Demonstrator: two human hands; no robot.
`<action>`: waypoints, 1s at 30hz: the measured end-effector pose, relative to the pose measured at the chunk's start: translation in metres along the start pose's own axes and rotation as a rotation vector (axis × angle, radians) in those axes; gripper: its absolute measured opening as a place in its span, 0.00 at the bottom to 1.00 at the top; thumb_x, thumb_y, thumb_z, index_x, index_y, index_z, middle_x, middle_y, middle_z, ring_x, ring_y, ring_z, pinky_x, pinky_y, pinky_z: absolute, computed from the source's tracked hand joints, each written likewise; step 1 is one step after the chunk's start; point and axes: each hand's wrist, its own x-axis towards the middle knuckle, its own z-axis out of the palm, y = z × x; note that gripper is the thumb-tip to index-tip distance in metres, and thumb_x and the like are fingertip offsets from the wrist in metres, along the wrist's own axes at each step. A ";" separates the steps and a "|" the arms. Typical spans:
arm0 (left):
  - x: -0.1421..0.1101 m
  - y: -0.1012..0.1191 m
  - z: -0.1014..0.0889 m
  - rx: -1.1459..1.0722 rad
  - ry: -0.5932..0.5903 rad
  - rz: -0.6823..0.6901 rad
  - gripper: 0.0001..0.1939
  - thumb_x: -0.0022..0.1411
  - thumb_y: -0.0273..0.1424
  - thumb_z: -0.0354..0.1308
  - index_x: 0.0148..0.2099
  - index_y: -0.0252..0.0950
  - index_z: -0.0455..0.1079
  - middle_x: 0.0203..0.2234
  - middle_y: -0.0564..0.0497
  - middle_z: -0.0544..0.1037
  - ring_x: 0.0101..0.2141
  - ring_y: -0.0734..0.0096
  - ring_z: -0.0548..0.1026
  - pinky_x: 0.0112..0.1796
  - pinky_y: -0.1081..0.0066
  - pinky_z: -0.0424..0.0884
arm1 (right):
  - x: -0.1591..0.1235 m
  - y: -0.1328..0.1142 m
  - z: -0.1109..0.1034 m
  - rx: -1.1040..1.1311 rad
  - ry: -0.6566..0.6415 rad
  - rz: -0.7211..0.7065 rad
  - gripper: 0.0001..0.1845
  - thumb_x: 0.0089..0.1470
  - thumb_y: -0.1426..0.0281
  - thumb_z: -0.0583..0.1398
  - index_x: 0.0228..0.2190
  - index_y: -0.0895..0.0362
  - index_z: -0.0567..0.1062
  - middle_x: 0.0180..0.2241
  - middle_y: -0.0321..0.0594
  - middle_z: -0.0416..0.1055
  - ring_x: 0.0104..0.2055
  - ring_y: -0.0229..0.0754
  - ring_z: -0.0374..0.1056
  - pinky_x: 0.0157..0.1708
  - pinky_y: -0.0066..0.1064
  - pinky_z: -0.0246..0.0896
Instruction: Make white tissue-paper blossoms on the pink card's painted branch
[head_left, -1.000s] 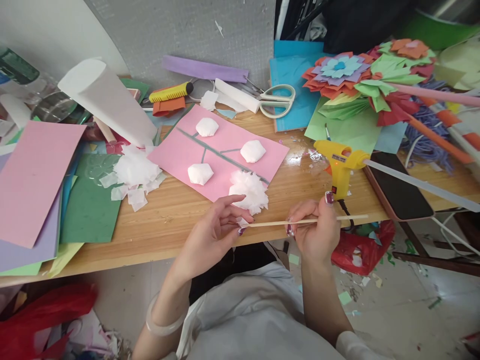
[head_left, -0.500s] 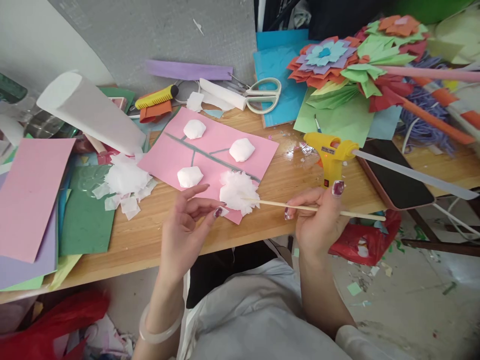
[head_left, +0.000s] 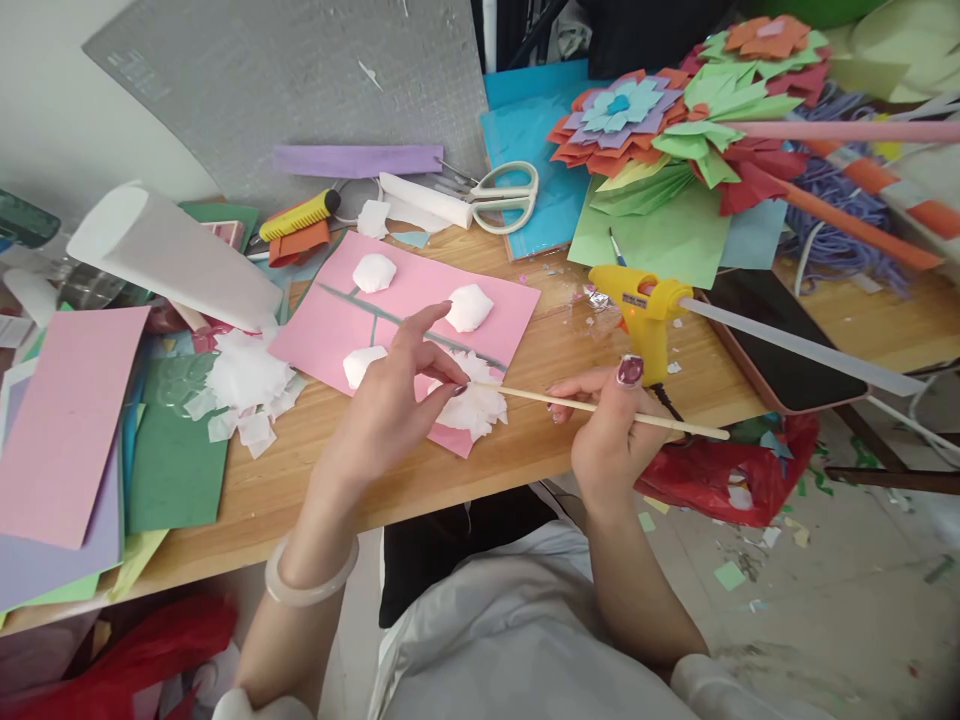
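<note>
My right hand [head_left: 613, 425] is closed around a thin wooden stick [head_left: 660, 421], which points left. Its tip is at the fingertips of my left hand [head_left: 401, 400], above a ruffled white tissue-paper flower [head_left: 484, 408]. Thumb and finger of my left hand are pinched together; whatever lies between them is too small to make out. The flower sits at the near corner of a pink paper sheet [head_left: 307, 325] with a drawn grey-green branch. White padded paper shapes [head_left: 470, 308] are on the same sheet, one partly hidden by my left hand.
Tissue-paper squares [head_left: 247, 385] lie piled left of the sheet, beside a white roll [head_left: 176, 260]. A yellow glue gun [head_left: 643, 315] stands at the right, near a phone [head_left: 780, 335]. Scissors [head_left: 506, 198], a yellow cutter [head_left: 300, 215] and paper flowers [head_left: 619, 110] are behind.
The stick's tip went from my left fingers to the flower as my left hand drew back with a small tissue piece. My left hand then moved up to the tip. The view shifted.
</note>
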 end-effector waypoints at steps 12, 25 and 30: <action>0.018 0.008 0.000 0.393 -0.218 0.132 0.36 0.59 0.19 0.51 0.68 0.37 0.51 0.34 0.56 0.81 0.37 0.71 0.79 0.41 0.71 0.71 | -0.003 -0.009 -0.005 0.096 0.029 -0.117 0.29 0.66 0.57 0.51 0.18 0.52 0.77 0.14 0.33 0.69 0.19 0.38 0.67 0.22 0.34 0.60; 0.034 0.008 -0.001 0.461 -0.352 0.210 0.33 0.59 0.20 0.50 0.66 0.40 0.57 0.34 0.57 0.83 0.41 0.68 0.78 0.44 0.70 0.69 | -0.001 -0.013 0.000 -0.132 -0.080 -0.318 0.28 0.67 0.63 0.50 0.19 0.54 0.77 0.15 0.33 0.71 0.18 0.35 0.68 0.24 0.31 0.61; 0.039 0.004 0.001 0.437 -0.380 0.233 0.32 0.59 0.19 0.50 0.65 0.39 0.59 0.34 0.56 0.83 0.40 0.67 0.77 0.46 0.68 0.69 | 0.003 -0.021 -0.002 -0.161 -0.150 -0.289 0.29 0.67 0.62 0.50 0.19 0.55 0.77 0.14 0.34 0.71 0.18 0.36 0.69 0.23 0.30 0.61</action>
